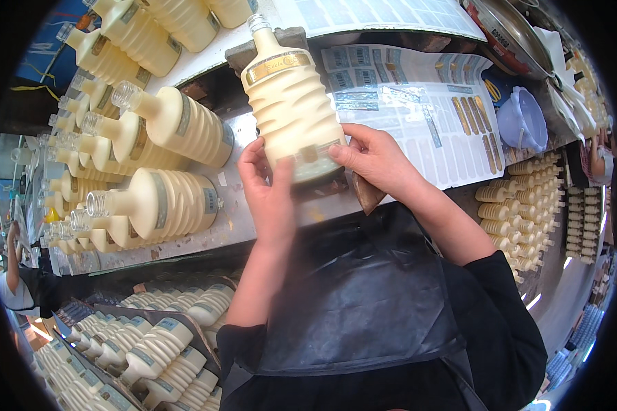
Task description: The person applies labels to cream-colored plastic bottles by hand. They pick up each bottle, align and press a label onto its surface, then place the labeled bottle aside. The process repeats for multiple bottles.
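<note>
A cream-coloured glass bottle (291, 113) with wavy ridges lies in front of me on a dark support (291, 38), its clear threaded neck pointing away. A gold label band crosses its shoulder, and a small label strip (315, 152) sits near its base. My left hand (271, 185), slightly blurred, grips the base's left side with thumb and fingers. On the right side, my right hand (373, 157) grips the base, its thumb pressed on the label strip's end. A brown wooden-looking piece (367, 194) shows just below my right hand; whether I hold it I cannot tell.
Similar bottles (178, 202) crowd the bench's left side. Label sheets (418, 116) with gold and silver strips lie right, beside a lilac bucket (522, 120) and a metal basin (507, 34). More bottles fill crates (202, 335) at lower left and stand in rows (517, 212) on the right.
</note>
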{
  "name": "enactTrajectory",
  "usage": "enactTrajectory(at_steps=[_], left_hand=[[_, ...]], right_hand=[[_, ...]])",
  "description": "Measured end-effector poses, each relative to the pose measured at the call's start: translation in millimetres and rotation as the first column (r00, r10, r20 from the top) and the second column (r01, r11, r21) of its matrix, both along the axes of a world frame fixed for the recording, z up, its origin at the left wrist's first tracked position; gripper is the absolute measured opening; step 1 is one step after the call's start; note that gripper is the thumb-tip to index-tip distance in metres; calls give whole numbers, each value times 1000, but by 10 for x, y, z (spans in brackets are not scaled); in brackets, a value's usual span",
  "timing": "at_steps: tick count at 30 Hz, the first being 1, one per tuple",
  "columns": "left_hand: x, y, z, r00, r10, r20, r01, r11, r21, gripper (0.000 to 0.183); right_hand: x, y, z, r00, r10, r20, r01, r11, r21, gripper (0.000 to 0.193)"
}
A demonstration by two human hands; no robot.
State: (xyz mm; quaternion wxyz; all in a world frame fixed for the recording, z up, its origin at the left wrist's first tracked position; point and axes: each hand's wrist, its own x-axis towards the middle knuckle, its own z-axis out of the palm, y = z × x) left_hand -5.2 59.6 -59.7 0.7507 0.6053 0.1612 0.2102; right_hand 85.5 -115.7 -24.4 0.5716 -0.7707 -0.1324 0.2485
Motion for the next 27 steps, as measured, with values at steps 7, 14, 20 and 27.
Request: enactTrajectory(at_steps=[7, 14, 20, 27], left_hand=[[5, -4, -28, 1000, -1, 29, 3, 999, -54, 52], [9, -6, -12, 999, -3, 35, 5, 998, -57, 51], [7, -23, 32, 1000, 2, 19, -1, 997, -78, 51], [8, -24, 17, 1000, 3, 18, -2, 997, -75, 52]], right_hand=[[5, 5, 25, 1000, 0, -23, 1, 1000, 21, 49], [1, 9, -23, 998, -5, -61, 11, 995, 103, 47], [9, -6, 16, 994, 44, -103, -33, 994, 105, 48], [6, -6, 21, 996, 30, -85, -24, 997, 72, 49]])
